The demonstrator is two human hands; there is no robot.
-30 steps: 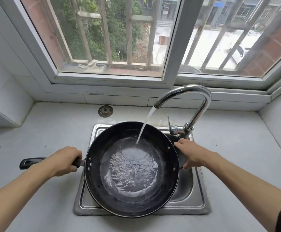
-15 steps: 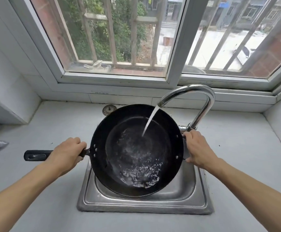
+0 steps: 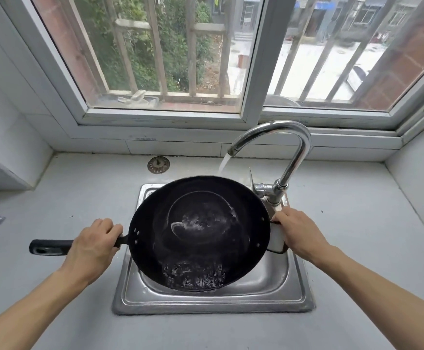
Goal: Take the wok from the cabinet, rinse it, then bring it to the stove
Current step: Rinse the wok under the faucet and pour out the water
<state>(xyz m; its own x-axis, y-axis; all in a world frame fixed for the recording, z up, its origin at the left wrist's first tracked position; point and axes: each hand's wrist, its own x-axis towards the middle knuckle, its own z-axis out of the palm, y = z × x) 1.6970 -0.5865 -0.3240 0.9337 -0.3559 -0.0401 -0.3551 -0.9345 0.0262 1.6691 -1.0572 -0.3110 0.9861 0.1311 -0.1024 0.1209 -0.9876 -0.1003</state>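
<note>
- The black wok [image 3: 201, 231] is held above the steel sink [image 3: 294, 296], tipped so that its near rim hangs lowest, down in the basin, and its far rim stands highest, under the spout.
- Its long axis runs left to right: the straight black handle [image 3: 50, 247] points out to the left over the grey counter [image 3: 54, 198], and the small side grip sits on the opposite, right edge.
- The left hand [image 3: 93, 245] is clenched round the handle close to where it joins the bowl, knuckles up; the free end of the handle sticks out past the hand.
- The right hand [image 3: 298, 232] grasps the right-side grip, fingers curled over the rim edge.
- Water has pooled and foams at the low, near part of the bowl; a thin swirl shows on the middle of the inner wall.
- The chrome faucet [image 3: 291, 152] arches over the back of the sink and is running; its stream [image 3: 224, 164] falls behind the raised far rim of the wok, so where it lands is hidden.
- A round metal sink strainer [image 3: 158, 164] lies on the counter behind the sink, to the left of the faucet, well apart from the wok.
- A barred window [image 3: 170, 54] fills the wall behind.
</note>
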